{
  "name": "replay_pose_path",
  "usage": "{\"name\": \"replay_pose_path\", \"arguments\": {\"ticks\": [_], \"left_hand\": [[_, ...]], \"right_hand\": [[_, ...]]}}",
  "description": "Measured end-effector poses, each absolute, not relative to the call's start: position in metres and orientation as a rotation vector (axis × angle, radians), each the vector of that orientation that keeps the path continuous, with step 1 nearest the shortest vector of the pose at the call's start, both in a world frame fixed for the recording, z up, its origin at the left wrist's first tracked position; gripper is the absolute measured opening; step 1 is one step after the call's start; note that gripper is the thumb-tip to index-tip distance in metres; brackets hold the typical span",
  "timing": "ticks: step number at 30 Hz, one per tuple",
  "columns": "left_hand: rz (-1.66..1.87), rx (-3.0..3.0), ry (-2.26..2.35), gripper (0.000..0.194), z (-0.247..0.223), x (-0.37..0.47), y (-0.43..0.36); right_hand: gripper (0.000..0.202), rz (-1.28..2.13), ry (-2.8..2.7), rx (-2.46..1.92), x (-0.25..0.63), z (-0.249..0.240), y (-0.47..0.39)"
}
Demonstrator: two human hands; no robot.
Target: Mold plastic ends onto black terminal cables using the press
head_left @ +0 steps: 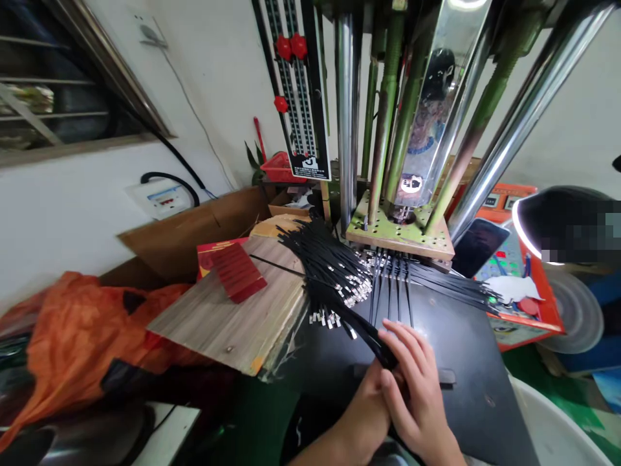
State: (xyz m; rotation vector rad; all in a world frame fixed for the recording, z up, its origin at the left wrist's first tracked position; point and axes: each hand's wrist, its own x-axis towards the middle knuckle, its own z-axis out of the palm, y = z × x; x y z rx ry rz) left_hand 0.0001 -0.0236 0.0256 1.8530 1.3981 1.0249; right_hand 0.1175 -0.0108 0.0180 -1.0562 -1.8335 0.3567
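Note:
My left hand (361, 411) is closed around a bundle of thin black cords (361, 327), which runs up and left from it. My right hand (420, 388) lies over the near end of that bundle, its fingers and thumb on either side of the cords; the fingertips' contact is partly hidden. A large pile of black cords with silver metal ends (323, 255) rests beyond the hands. Several single cords (398, 291) lie side by side under the press plate (402, 236), pointing towards my right hand.
A wood-grain board (233, 310) at left carries a dark red box (239, 272). Steel columns (345, 123) and green rods rise above the dark worktable (466, 375). More cords (446, 283) lie right, near an orange control box (528, 323) and a lit lamp (563, 223).

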Motion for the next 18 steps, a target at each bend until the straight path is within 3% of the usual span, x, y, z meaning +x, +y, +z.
{"name": "replay_pose_path", "arguments": {"ticks": [5,7,13,18], "left_hand": [[0.498,1.685,1.087,0.031,0.032,-0.03,-0.022],[0.472,1.687,1.073,0.032,0.026,-0.034,-0.026],[0.668,1.152,1.082,0.043,0.028,-0.049,-0.03],[0.931,0.949,0.848,0.044,0.075,-0.075,-0.035]], "right_hand": [[0.028,1.239,-1.266,-1.147,0.119,-0.017,-0.039],[0.031,1.403,-0.947,-1.1,0.115,-0.024,-0.044],[0.03,1.385,-0.285,-0.885,0.133,0.0,-0.037],[0.027,1.363,-0.352,-0.7,0.159,0.03,-0.053]]}}
